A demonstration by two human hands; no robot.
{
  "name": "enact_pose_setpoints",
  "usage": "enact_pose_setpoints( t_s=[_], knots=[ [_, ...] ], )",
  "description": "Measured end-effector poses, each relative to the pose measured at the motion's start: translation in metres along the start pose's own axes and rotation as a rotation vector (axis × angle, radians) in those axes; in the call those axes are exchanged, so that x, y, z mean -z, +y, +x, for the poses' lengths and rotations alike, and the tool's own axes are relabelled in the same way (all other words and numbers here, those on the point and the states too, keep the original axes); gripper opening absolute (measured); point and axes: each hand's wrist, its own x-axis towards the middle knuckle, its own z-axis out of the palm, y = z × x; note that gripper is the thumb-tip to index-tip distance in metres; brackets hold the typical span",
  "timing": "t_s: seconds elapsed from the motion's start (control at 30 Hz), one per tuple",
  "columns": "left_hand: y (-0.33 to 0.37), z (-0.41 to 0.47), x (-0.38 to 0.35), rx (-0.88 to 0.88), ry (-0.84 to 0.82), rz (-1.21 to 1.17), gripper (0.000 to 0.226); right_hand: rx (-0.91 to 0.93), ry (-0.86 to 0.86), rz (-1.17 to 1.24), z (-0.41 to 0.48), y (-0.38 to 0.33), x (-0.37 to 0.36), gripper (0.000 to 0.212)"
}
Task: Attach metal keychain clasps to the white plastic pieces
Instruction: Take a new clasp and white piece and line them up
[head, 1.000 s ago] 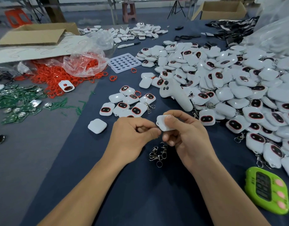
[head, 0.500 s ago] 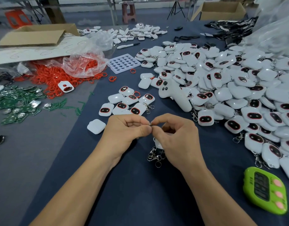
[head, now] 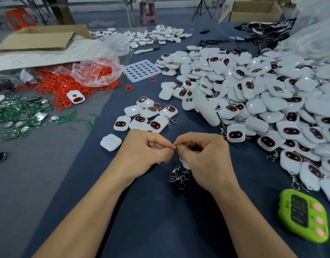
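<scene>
Pinching a small metal ring [head: 175, 147] from both sides: left hand [head: 146, 152] and right hand [head: 205, 157], thumb and forefinger curled on it. Under the right hand's fingers, a white plastic piece [head: 184, 163], mostly hidden. Just below, on the dark blue cloth [head: 160, 220], tangled keychain clasps [head: 176, 176]. Off right, a heap of white pieces [head: 272, 108]; nearer, a green timer [head: 303, 215].

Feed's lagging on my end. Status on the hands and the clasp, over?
Left hand and right hand both pinching a metal ring. White piece showing under right hand. Spare clasps lying just below. Nothing in the way.
</scene>
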Motion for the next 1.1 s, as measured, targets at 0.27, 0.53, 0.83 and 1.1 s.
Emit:
enact_pose_setpoints(
  t_s=[0.27, 0.53, 0.83, 1.1],
  knots=[
    [-0.002, -0.001, -0.001, -0.014, 0.016, 0.15, 0.016, 0.007, -0.108, -0.018, 0.0, -0.003, 0.004, 0.028],
    [-0.002, -0.001, -0.007, -0.003, 0.072, 0.052, 0.013, 0.088, -0.065, -0.023, 0.0, -0.002, 0.003, 0.027],
    [-0.002, 0.005, 0.0, -0.009, 0.268, -0.043, 0.012, -0.223, 0.072, 0.112, 0.005, -0.001, -0.001, 0.02],
    [-0.012, 0.001, -0.006, -0.131, 0.375, 0.752, 0.016, -0.524, -0.024, 0.797, 0.014, -0.004, 0.014, 0.036]
  ],
)
